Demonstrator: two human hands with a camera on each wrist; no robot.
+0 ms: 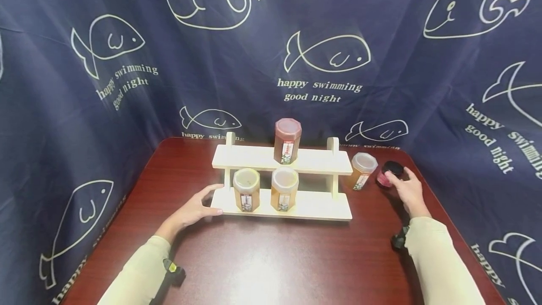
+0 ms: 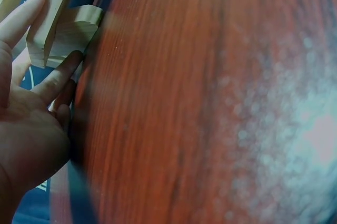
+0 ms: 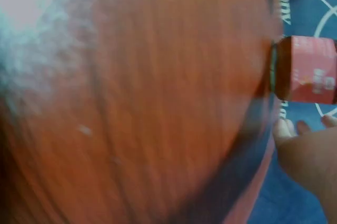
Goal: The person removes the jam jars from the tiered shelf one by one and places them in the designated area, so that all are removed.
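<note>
A person's left hand (image 1: 195, 210), fingers spread, rests against the end of a pale wooden two-tier rack (image 1: 282, 185) holding three hexagonal jars, while the relaxed right hand (image 1: 410, 193) touches a small black-lidded jar (image 1: 390, 174) on the glossy reddish table (image 1: 279, 258).

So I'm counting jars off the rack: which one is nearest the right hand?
The small red jar with the black lid, beside the right hand; the others have pale hexagonal lids.

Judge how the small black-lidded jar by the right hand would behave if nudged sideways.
The black-lidded jar looks squat and short, so it would likely slide on the glossy table rather than tip. It seems small enough to shift easily. The right hand hovers beside it.
</note>
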